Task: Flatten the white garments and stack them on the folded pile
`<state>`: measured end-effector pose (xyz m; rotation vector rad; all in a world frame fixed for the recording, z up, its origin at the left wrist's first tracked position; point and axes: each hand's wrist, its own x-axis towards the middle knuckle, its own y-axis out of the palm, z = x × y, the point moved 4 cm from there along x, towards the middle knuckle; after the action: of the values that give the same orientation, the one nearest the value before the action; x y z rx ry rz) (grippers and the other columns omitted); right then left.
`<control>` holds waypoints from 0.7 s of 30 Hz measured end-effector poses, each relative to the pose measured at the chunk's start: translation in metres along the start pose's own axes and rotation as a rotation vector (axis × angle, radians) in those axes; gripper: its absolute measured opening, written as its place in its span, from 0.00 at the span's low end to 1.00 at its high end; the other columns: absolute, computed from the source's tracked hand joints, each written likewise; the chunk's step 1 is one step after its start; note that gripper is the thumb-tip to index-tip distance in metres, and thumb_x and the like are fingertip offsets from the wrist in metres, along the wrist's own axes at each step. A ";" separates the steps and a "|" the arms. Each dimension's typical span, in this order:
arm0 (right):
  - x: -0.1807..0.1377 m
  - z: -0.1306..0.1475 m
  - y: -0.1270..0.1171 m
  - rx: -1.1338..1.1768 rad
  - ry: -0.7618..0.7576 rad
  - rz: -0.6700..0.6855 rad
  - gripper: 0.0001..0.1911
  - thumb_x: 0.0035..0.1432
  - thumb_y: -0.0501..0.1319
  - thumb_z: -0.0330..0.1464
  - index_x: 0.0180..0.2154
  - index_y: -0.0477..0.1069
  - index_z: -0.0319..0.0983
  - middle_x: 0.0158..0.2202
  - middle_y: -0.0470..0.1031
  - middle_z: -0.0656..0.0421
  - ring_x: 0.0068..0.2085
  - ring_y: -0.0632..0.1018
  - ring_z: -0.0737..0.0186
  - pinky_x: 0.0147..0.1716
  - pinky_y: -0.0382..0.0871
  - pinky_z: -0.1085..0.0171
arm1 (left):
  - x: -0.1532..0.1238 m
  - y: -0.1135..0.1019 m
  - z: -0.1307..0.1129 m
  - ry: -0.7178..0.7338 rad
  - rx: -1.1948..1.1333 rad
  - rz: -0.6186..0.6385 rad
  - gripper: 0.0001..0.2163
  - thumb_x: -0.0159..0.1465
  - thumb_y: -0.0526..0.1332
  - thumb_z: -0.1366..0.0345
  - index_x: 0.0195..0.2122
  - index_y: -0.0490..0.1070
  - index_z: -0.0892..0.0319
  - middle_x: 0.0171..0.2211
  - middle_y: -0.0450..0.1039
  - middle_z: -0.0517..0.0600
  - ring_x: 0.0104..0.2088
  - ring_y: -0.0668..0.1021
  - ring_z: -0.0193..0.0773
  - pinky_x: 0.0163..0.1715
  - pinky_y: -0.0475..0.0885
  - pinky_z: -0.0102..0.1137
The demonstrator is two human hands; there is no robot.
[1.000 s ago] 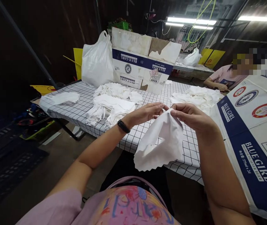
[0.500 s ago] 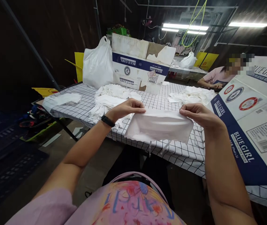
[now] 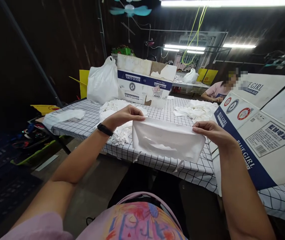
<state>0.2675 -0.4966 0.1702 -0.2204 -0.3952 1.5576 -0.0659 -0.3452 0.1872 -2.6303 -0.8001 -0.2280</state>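
Observation:
Stretched between my two hands is a white cloth piece [image 3: 167,141], with narrow strips dangling from its lower edge. My left hand [image 3: 122,117] pinches its upper left corner between thumb and fingers. At the upper right corner my right hand [image 3: 214,132] grips it in the same way. The cloth hangs over the front edge of a table with a white, black-checked cover [image 3: 162,113]. A pile of white cloth pieces [image 3: 114,107] lies just behind my left hand, and another pile [image 3: 197,110] lies beyond my right hand.
An upright printed carton [image 3: 132,78] and a full white plastic bag [image 3: 102,83] stand at the back. A large carton [image 3: 260,123] leans beside my right arm. Across the table sits another person [image 3: 216,90]. A flat white cloth [image 3: 68,115] lies at the left corner.
My hands have moved a little farther apart, pulling the cloth's upper edge wider and tauter. The camera view has tilted up, showing a ceiling fan.

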 end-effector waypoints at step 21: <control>0.013 -0.034 0.002 0.340 0.022 -0.187 0.20 0.45 0.79 0.46 0.27 0.76 0.39 0.22 0.68 0.62 0.23 0.65 0.71 0.20 0.59 0.71 | 0.008 -0.010 0.013 -0.090 -0.116 -0.014 0.14 0.54 0.77 0.56 0.29 0.82 0.63 0.27 0.76 0.49 0.28 0.73 0.29 0.27 0.66 0.23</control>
<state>0.2785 -0.4795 0.1398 0.0618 -0.1249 1.4111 -0.0645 -0.3283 0.1809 -2.7611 -0.8592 -0.1656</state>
